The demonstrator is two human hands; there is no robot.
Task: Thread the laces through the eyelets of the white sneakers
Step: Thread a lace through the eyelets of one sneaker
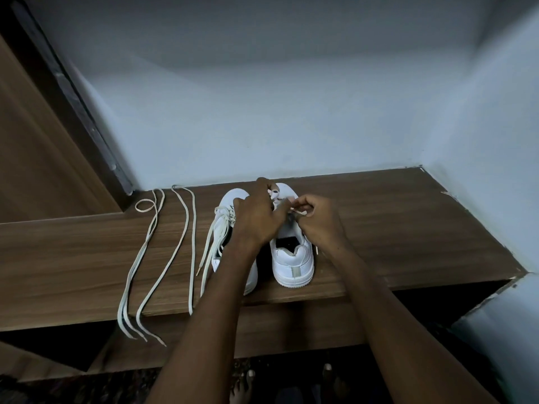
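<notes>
Two white sneakers stand side by side on a brown wooden shelf (393, 228), heels toward me. The left sneaker (224, 214) has a lace threaded through it, with loose ends trailing down its left side. My left hand (256, 220) reaches over the tongue area of the right sneaker (293, 263) and grips it near the eyelets. My right hand (318, 217) pinches a white lace end (297, 212) just above that sneaker's eyelets. The front of the right sneaker is mostly hidden behind my hands.
Two loose white laces (163, 243) lie stretched out on the shelf to the left of the sneakers, their ends hanging over the front edge. A pale wall stands right behind the shelf and on the right. My bare feet (245, 383) show below.
</notes>
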